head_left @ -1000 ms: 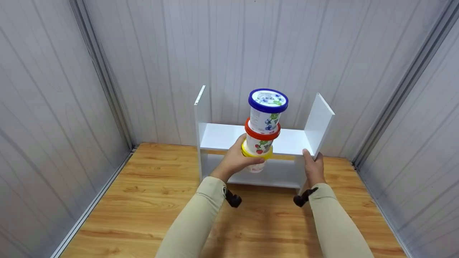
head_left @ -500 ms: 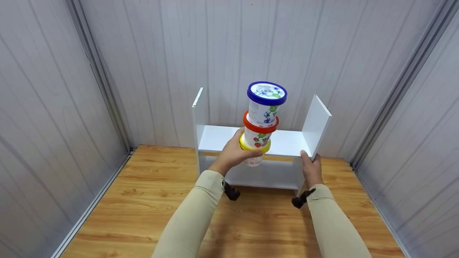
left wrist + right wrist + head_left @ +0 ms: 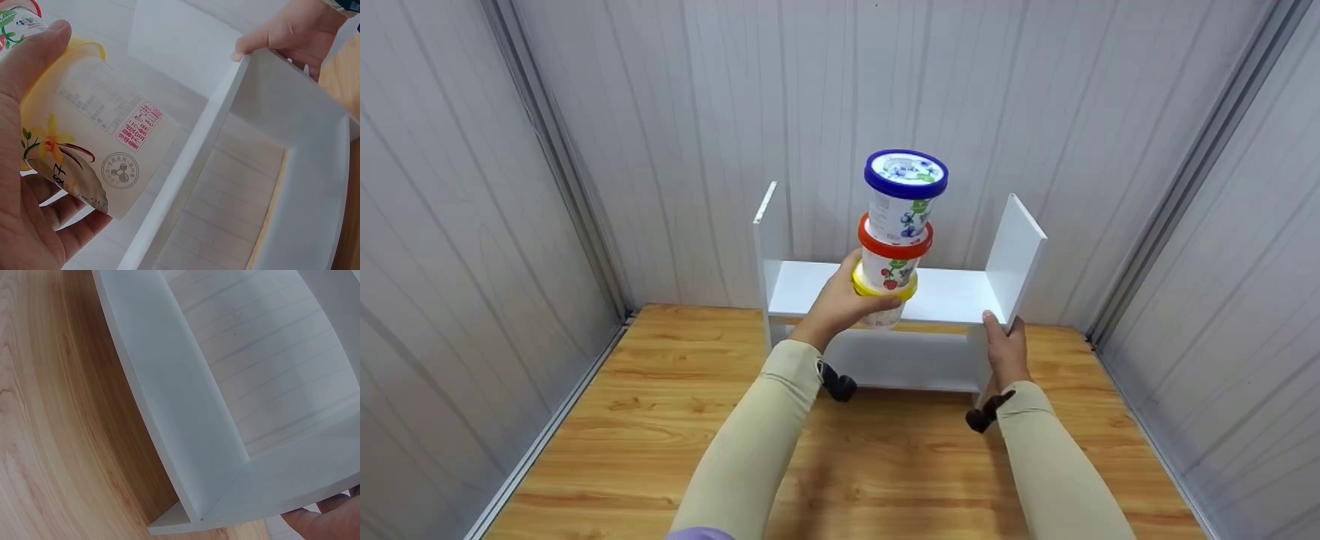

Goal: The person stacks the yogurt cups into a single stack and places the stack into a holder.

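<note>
Three paper tubs are stacked in the head view: a blue-lidded tub [image 3: 906,202] on top, a red-lidded tub [image 3: 891,271] in the middle, and a yellow-lidded tub [image 3: 883,318] at the bottom. My left hand [image 3: 838,304] grips the bottom tub, its thumb across the front near the yellow lid. The stack leans slightly and overlaps the upper board of a white two-tier shelf [image 3: 952,294]. In the left wrist view, the vanilla-print tub [image 3: 107,129] sits beside that board's edge. My right hand [image 3: 1007,349] holds the shelf's right side panel, thumb on the upper board.
The shelf stands on a wood-grain table [image 3: 690,420] near the back wall [image 3: 825,90]. Its tall left panel [image 3: 771,247] and right panel [image 3: 1016,255] rise above the upper board. A lower board [image 3: 907,360] runs underneath. Side walls enclose the table.
My left hand has raised the stack of tubs higher against the shelf. My right hand keeps its hold on the right panel. The whole head view has shifted slightly.
</note>
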A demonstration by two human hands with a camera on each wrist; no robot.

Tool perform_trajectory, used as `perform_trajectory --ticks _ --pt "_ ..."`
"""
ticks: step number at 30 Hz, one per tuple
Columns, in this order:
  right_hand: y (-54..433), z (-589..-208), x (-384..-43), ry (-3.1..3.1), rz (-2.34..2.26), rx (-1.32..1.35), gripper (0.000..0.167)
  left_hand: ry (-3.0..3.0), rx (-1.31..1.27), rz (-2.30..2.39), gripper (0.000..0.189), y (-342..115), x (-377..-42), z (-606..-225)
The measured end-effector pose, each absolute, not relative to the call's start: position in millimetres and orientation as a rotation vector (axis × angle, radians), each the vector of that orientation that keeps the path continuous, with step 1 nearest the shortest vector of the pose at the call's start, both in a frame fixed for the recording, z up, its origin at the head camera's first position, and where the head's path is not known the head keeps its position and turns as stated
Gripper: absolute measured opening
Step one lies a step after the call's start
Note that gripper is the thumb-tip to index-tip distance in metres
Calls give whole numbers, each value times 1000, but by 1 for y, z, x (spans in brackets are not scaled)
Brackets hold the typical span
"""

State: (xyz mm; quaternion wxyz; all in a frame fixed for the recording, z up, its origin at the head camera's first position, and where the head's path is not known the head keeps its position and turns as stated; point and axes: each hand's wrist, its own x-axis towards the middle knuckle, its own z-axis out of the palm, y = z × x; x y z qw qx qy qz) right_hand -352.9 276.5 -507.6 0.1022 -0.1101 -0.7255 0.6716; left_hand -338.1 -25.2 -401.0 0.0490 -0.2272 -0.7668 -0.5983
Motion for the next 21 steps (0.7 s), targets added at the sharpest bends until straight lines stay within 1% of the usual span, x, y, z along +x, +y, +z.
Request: perform_trajectory --ticks 9,21 --pt "272 -506 -352 -2142 2000 -340 94 -2342 -661 -1853 86 -26 -341 -405" --pt "270 -508 -350 -2154 1990 -350 95 -2387 -631 -1839 90 -23 -342 -410"
